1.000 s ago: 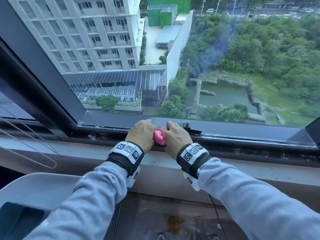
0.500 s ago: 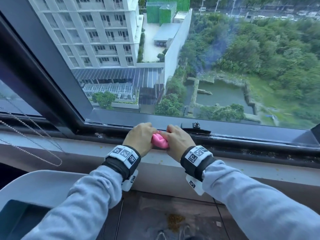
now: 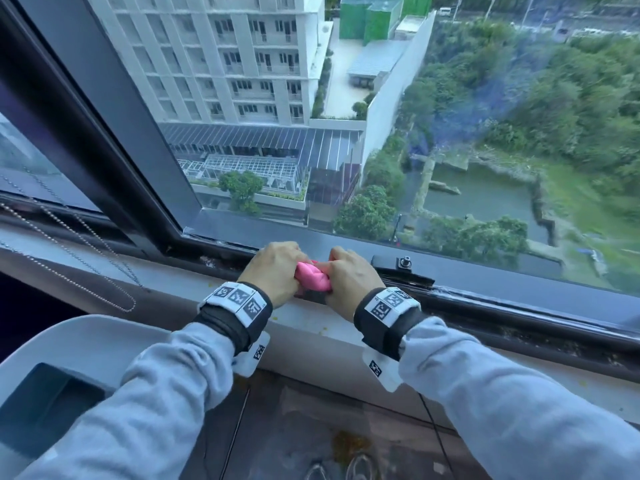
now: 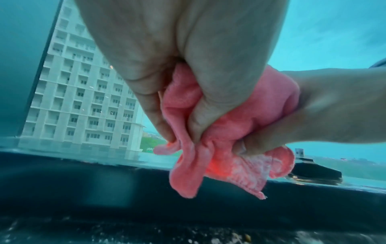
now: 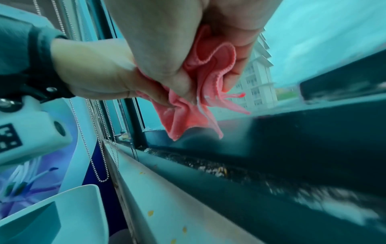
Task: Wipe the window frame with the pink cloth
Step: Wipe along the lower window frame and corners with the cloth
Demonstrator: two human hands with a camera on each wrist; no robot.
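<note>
The pink cloth is bunched between both hands just above the dark bottom rail of the window frame. My left hand grips its left part, and in the left wrist view its fingers curl round the cloth. My right hand pinches the right part. The right wrist view shows the cloth hanging in loose folds from that hand's fingers, a little above the frame. Grit lies in the frame's track.
A black latch with a bolt sits on the rail just right of my right hand. A dark upright frame post rises at the left. Bead chains hang over the pale sill. A white chair stands lower left.
Both hands stay together on the cloth and have bunched it tighter; more pink shows between them. The head view has shifted a little, so the latch lies further right.
</note>
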